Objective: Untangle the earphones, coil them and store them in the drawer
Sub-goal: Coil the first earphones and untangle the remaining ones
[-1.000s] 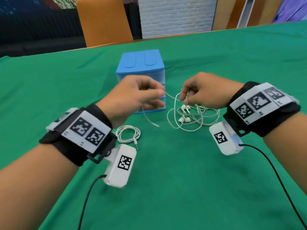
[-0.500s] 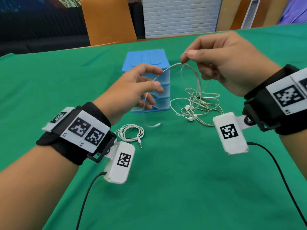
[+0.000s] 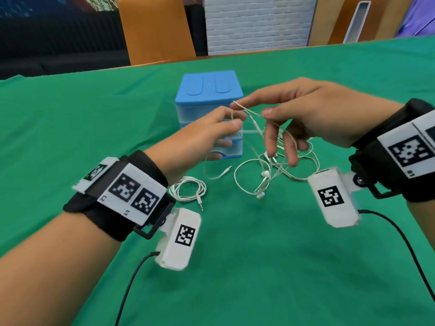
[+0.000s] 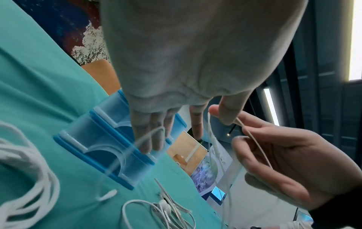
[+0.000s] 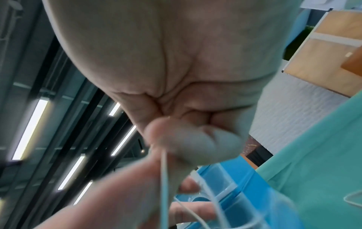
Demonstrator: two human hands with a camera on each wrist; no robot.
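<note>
A tangled pair of white earphones (image 3: pixel 270 175) lies on the green cloth in front of the blue drawer box (image 3: pixel 208 90), with one strand lifted. My left hand (image 3: pixel 235 120) pinches that strand between thumb and forefinger, just in front of the box. My right hand (image 3: pixel 250 108) is close beside it and pinches the same strand a little higher, its other fingers hanging over the tangle. In the left wrist view the cord (image 4: pixel 212 136) runs down from my left hand (image 4: pixel 212 112). The right wrist view shows my right hand (image 5: pixel 162 139) nipping the cord. The plug end (image 3: pixel 226 171) rests on the cloth.
A second pair of white earphones (image 3: pixel 188 190), coiled, lies near my left wrist. The green table (image 3: pixel 259 267) stretches wide toward me. An orange chair (image 3: pixel 155 29) stands behind the far edge. Black cables trail from both wrist cameras.
My right hand has come down from its raised position and moved left, close to my left hand. The lifted strand between them is now short. The left hand kept its pinch.
</note>
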